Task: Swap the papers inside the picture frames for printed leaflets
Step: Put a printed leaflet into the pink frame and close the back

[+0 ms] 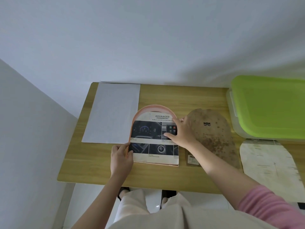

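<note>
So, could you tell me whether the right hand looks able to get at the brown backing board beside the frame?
Probably yes: the right hand rests on the leaflet right next to the brown backing board, which lies flat and uncovered on the table, though the forearm crosses its near edge.

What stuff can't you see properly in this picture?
- Head view: the leaflet has small print under its photos, too small to read.
- The right hand covers part of the leaflet's right side.
- The left hand hides the lower left edge of the arched frame.
- The green-lidded box is cut off by the right edge; its contents are hidden.
- The barcode label is too small to read.
</note>
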Action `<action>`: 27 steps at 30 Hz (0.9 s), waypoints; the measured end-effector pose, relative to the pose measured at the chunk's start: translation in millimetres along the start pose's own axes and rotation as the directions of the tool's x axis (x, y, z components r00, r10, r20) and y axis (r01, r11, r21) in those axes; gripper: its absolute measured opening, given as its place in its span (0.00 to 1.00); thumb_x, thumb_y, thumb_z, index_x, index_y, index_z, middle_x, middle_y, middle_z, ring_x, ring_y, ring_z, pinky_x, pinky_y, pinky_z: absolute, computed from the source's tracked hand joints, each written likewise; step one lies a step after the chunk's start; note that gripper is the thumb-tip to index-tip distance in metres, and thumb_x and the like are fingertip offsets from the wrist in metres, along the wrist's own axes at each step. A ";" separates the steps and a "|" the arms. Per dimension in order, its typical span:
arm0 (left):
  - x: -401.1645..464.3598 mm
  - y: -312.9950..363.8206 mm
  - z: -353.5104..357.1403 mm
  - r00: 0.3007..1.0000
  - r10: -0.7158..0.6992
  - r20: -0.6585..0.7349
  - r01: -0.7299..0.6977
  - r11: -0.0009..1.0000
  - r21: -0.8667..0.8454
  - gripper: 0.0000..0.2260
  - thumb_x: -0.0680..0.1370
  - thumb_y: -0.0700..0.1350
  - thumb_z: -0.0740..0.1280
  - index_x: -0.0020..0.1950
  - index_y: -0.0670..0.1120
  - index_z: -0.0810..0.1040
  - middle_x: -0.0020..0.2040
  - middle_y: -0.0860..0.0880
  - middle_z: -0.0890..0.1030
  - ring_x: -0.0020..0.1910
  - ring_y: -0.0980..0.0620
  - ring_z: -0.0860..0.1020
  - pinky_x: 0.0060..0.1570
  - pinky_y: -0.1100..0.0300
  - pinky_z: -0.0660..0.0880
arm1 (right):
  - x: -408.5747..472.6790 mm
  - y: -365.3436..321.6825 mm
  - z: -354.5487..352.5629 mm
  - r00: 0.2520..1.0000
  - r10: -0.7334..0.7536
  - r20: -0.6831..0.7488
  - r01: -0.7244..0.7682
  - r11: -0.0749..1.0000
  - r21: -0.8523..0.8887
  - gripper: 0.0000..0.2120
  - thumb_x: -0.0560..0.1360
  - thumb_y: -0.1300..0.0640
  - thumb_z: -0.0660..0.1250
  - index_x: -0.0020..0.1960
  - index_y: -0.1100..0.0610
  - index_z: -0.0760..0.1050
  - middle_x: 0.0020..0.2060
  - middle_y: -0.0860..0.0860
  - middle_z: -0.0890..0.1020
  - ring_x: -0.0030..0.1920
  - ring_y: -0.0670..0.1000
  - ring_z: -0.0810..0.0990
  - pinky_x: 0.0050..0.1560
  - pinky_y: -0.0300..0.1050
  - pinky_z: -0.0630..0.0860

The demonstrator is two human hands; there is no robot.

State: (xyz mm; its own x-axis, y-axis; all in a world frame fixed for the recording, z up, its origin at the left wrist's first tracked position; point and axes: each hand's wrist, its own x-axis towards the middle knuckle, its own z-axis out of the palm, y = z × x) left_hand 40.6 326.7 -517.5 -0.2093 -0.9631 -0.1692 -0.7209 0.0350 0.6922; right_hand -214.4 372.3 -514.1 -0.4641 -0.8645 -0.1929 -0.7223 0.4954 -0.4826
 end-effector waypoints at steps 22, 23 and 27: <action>-72.5 126.1 89.1 0.891 0.240 0.384 -0.218 0.971 -0.102 0.18 0.75 0.47 0.67 0.64 0.45 0.72 0.58 0.49 0.72 0.54 0.55 0.74 0.55 0.63 0.71 | -140.8 124.2 -55.6 0.867 0.473 -0.160 -0.447 0.878 0.175 0.31 0.72 0.47 0.69 0.71 0.57 0.64 0.62 0.58 0.68 0.64 0.58 0.66 0.58 0.56 0.73; -75.2 131.1 94.7 0.879 0.225 0.420 -0.216 0.974 -0.068 0.19 0.75 0.48 0.66 0.64 0.45 0.71 0.59 0.48 0.72 0.54 0.54 0.73 0.53 0.67 0.68 | -141.3 128.2 -57.8 0.859 0.493 -0.136 -0.472 0.867 0.161 0.33 0.72 0.46 0.69 0.72 0.56 0.63 0.63 0.57 0.68 0.64 0.58 0.66 0.58 0.56 0.73; -81.8 140.9 112.9 0.845 0.119 0.521 -0.172 0.984 0.054 0.25 0.74 0.50 0.66 0.68 0.43 0.67 0.63 0.45 0.70 0.55 0.51 0.71 0.45 0.72 0.69 | -140.3 135.9 -62.5 0.859 0.509 -0.055 -0.502 0.859 0.103 0.38 0.71 0.42 0.69 0.74 0.57 0.59 0.63 0.56 0.65 0.64 0.57 0.66 0.59 0.54 0.72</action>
State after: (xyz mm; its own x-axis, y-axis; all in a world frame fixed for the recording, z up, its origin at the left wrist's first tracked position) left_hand -118.5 440.5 -485.3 -0.6065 -0.6712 -0.4262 -0.7091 0.2142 0.6718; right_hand -279.5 566.2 -499.3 -0.7945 -0.4859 -0.3642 -0.3343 0.8507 -0.4056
